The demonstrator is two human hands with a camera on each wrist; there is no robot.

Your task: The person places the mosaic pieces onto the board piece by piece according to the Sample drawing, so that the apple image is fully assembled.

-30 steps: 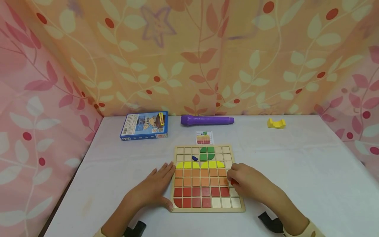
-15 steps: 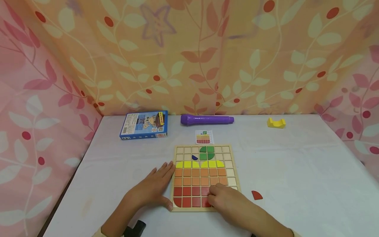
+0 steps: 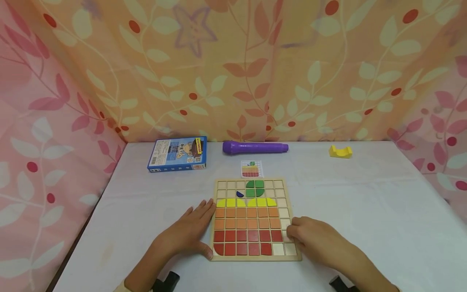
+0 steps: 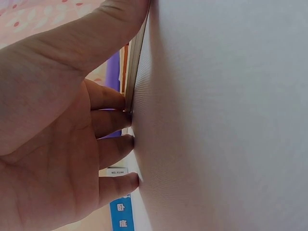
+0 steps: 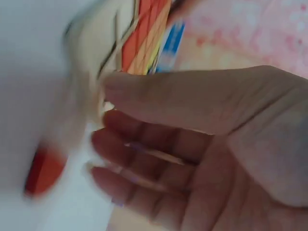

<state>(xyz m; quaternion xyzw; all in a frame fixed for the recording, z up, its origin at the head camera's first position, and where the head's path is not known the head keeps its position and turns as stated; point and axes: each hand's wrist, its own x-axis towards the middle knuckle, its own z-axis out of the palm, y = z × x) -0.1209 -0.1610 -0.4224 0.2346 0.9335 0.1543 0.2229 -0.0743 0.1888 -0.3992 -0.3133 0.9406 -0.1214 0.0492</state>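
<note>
A wooden grid board lies on the table, bearing red, orange, yellow and green tiles and a small dark blue piece. My left hand rests at its left side, fingers straight against the edge and thumb at the near corner. Over the board's right edge hovers my right hand, fingers loosely bent. In the right wrist view nothing shows between that thumb and the fingertips. A blurred red piece lies on the cloth beyond them; in the head view the hand hides it. The bottom row's fifth cell holds a red tile.
A small pattern card lies just behind the board. Farther back are a blue box, a purple microphone-shaped tube and a yellow holder. Patterned curtains border the white table.
My right hand went left to the bottom row, then returned to the board's right edge. A red tile now sits in the fifth cell there. The left hand has stayed put.
</note>
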